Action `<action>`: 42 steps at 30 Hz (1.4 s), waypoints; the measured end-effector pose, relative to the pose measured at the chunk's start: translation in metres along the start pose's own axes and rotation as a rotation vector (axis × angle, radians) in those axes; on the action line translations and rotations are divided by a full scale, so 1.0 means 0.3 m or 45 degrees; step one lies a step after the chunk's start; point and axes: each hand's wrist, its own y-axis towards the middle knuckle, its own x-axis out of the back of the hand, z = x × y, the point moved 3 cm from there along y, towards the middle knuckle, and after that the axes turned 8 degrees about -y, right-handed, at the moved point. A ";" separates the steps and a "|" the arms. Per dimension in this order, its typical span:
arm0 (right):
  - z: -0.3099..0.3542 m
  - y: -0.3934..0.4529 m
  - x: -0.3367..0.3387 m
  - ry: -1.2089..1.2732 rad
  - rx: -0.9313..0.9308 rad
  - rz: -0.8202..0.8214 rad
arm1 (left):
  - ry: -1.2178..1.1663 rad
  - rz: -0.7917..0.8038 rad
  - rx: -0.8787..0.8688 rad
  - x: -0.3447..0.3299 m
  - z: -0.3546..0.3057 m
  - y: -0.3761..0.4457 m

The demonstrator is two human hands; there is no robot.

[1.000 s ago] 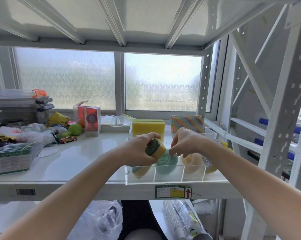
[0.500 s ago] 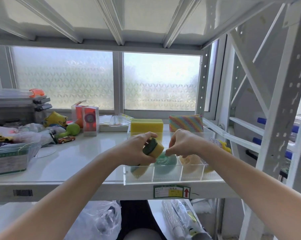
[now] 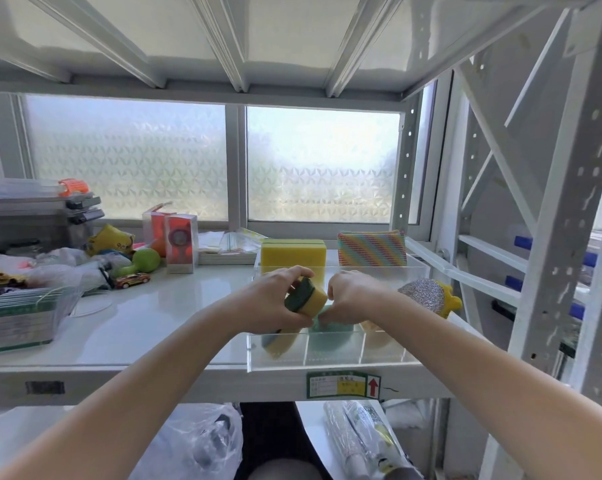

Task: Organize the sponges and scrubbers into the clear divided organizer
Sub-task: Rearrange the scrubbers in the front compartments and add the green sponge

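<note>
Head view: the clear divided organizer [image 3: 330,363] sits at the front edge of the white shelf [image 3: 147,327], lower centre-right of the frame, its front wall split into three visible compartments. Left hand [image 3: 275,303], just left of centre, has fingers and thumb closed around a small yellow sponge with a dark green scrub layer [image 3: 306,295], held tilted above the organizer's left front area. Right hand [image 3: 350,297], immediately right of that sponge, has its fingers curled downward onto a teal round scrubber [image 3: 327,336] standing in the middle front compartment; whether they actually pinch it cannot be told. Left front compartment holds another yellow-and-green sponge [image 3: 279,342], leaning. Right front compartment holds a pale yellowish item, mostly hidden by the right forearm. A silver glittery scrubber [image 3: 422,294] with a yellow piece behind it lies at the right side of the organizer. At the rear, a large yellow sponge block [image 3: 292,256] and a rainbow-striped sponge [image 3: 372,249] stand upright side by side, apart. Left part of the frame: a toy car [image 3: 131,280], a green ball-shaped toy [image 3: 146,259], boxed items [image 3: 180,244], plastic bags.
</note>
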 end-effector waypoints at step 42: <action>-0.039 -0.017 0.069 0.188 0.020 -0.084 | 0.063 0.005 0.055 0.003 -0.013 0.002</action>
